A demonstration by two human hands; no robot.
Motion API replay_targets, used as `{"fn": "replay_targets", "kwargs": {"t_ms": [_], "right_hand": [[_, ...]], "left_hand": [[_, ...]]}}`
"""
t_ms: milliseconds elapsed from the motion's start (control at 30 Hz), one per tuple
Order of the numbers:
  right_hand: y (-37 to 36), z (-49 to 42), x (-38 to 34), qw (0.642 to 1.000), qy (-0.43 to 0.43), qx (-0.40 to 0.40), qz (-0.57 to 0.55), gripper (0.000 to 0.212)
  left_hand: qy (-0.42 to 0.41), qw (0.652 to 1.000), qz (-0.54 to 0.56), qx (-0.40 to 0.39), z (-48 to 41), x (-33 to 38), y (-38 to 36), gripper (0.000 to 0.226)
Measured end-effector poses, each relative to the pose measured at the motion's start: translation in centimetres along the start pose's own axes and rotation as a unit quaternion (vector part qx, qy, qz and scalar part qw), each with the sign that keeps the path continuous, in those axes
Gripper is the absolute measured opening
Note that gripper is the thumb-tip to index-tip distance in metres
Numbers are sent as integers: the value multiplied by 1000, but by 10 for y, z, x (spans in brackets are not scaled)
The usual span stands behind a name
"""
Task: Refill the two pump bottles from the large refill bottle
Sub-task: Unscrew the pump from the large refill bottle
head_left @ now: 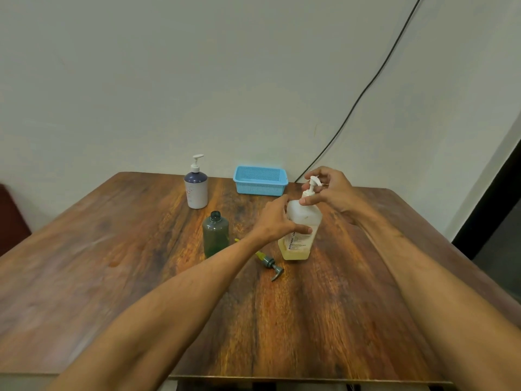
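A translucent bottle (300, 235) with yellowish liquid low in it stands upright right of the table's middle. My left hand (277, 220) wraps its body. My right hand (328, 190) pinches the collar of its white pump (311, 187). A dark green bottle (215, 234) with a rounded cap stands to the left. A grey-green pump head (270, 263) with a yellow tube lies on the table in front, detached. A white bottle with a purple top and white pump (196, 190) stands further back.
A light blue plastic basket (260, 180) sits at the wooden table's (112, 277) far edge against the wall. A black cable (366, 88) runs down the wall behind it. A dark red object (11, 218) is at the left edge.
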State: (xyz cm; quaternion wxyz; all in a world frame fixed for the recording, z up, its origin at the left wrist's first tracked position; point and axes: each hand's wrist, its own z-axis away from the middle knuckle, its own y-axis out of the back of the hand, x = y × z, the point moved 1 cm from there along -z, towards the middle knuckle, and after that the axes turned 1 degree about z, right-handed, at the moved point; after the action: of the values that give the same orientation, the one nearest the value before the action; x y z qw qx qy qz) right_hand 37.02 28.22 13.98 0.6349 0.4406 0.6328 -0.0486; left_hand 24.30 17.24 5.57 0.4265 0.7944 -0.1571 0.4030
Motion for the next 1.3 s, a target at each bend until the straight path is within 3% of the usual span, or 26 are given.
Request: {"fn": "replay_targets", "kwargs": {"t_ms": [167, 367, 1300], "right_hand": [[-13, 8, 9, 997, -5, 51, 57, 55], [-10, 9, 2, 998, -21, 50, 13, 25], [50, 4, -46, 977, 103, 161, -92, 25]], "left_hand": [[-3, 1000, 10, -2, 9, 2, 2, 74], [4, 1000, -3, -9, 12, 1, 5, 69], [29, 999, 12, -10, 11, -7, -5, 74]]}}
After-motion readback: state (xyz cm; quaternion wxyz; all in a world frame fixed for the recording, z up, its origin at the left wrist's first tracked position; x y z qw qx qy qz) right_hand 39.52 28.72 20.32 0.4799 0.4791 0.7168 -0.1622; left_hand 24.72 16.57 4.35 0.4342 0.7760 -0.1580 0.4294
